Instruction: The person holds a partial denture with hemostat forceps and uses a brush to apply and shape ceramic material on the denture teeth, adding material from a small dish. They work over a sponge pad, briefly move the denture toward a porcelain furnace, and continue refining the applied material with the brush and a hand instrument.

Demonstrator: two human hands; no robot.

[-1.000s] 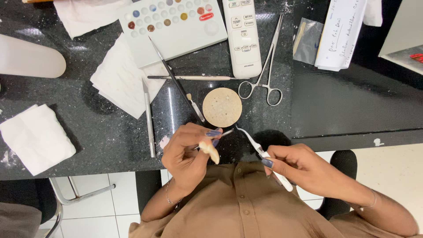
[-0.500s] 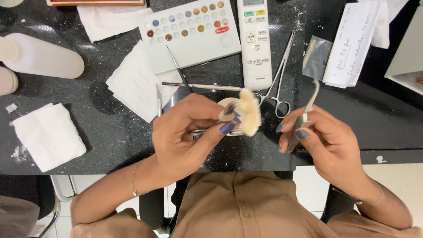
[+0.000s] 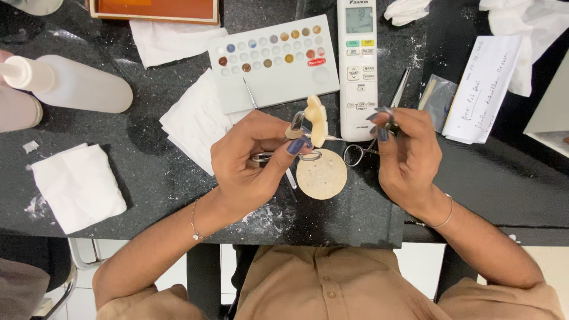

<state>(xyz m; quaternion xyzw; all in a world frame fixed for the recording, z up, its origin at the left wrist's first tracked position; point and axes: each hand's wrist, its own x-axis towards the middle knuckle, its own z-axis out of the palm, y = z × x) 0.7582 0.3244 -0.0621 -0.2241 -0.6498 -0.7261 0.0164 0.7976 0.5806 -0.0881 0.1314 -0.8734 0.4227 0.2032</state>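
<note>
Left hand (image 3: 249, 163) pinching cream tooth-shaped model (image 3: 316, 120) upright for access; right hand (image 3: 409, 154) closed on thin metal instrument (image 3: 355, 140), tip meeting model; round disc (image 3: 321, 173) below.

Just one view, a head-worn cam looking almost straight down at the black counter (image 3: 148, 178), fairly close. Wearer's shirt (image 3: 332, 284) sits at 6 o'clock, the far counter edge at 12. Both forearms reach up from the bottom.
</note>
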